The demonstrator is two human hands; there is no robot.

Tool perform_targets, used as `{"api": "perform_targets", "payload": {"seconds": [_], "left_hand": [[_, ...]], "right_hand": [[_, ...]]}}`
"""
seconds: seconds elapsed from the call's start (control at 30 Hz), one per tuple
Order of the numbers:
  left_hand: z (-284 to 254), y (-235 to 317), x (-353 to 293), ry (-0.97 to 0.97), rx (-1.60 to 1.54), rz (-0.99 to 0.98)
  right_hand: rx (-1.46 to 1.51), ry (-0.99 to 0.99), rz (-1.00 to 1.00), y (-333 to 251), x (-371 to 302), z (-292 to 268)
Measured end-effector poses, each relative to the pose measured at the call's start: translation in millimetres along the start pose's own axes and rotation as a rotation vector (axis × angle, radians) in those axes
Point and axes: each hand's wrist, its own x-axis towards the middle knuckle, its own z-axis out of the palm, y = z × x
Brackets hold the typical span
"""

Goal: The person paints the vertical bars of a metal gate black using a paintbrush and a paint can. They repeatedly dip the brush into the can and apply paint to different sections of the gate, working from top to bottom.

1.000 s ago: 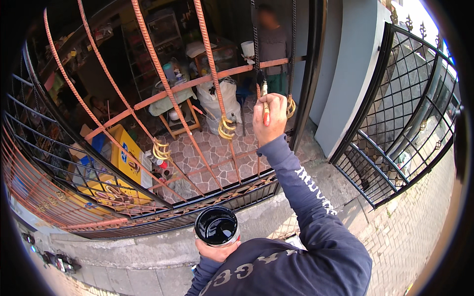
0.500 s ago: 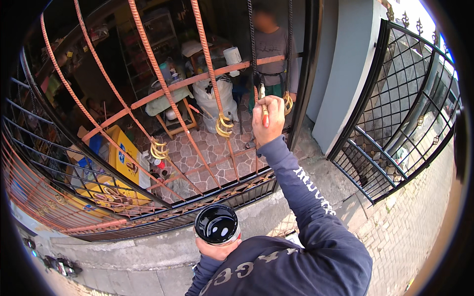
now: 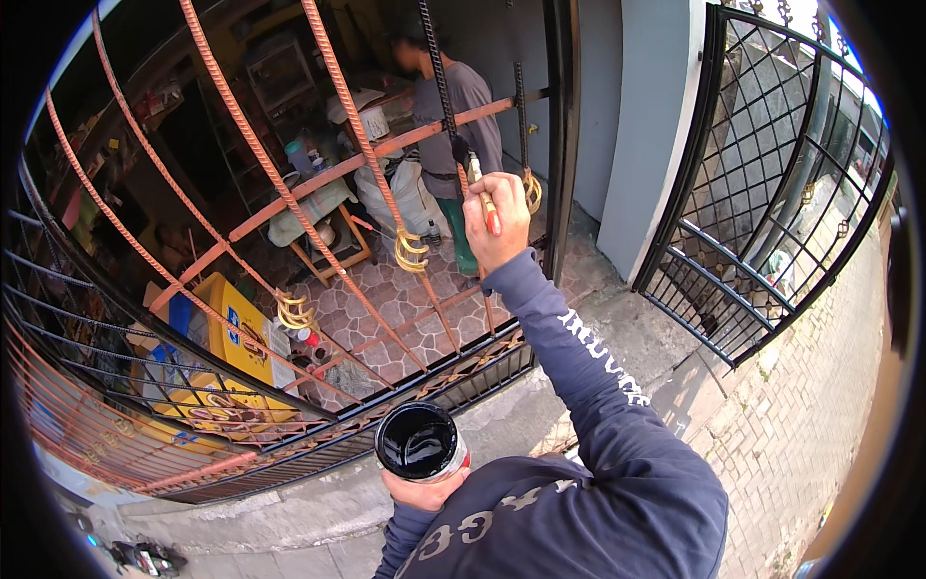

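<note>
My right hand (image 3: 499, 227) is closed round a paintbrush (image 3: 493, 218) with a pale handle and a red end. Its dark bristles touch a twisted window-grille bar, where black paint (image 3: 442, 77) above meets reddish-brown below. Low in front of me, my left hand (image 3: 424, 491) grips an open can (image 3: 456, 457) of glossy black paint. Brown bars (image 3: 333, 72) with a slanting crosspiece (image 3: 395, 145) stand to the left of the brush. Gold curled ornaments (image 3: 410, 251) hang on some bars, and another gold ornament (image 3: 532, 191) sits just right of my right hand.
Behind the grille, a person (image 3: 468, 106) in a grey top stands near a white sack (image 3: 381, 198) and a small wooden table (image 3: 333, 261). Yellow boxes (image 3: 227, 323) lie inside at left. At right are a grey pillar (image 3: 651, 125) and a black lattice gate (image 3: 762, 145).
The person behind the grille has turned and shifted left. My view has swung slightly right. The brush stays against the bar, and my left hand keeps hold of the can.
</note>
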Motion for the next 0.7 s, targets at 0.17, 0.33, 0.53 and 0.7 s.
{"api": "perform_targets", "payload": {"seconds": [0.17,0.33,0.53,0.7], "left_hand": [[-2,-1,-2,-0.028,0.065,0.022],[0,0,-3,0.039,0.061,0.024],[-1,0,-3,0.009,0.082,0.021],[-1,-3,-5,0.024,0.086,0.020]], "right_hand": [[-0.029,0.052,0.103,7,1,-4],[-0.069,0.083,0.073,-1,-13,5],[0.040,0.055,0.168,-12,-28,13],[0.030,-0.035,0.104,-3,-20,7]]}}
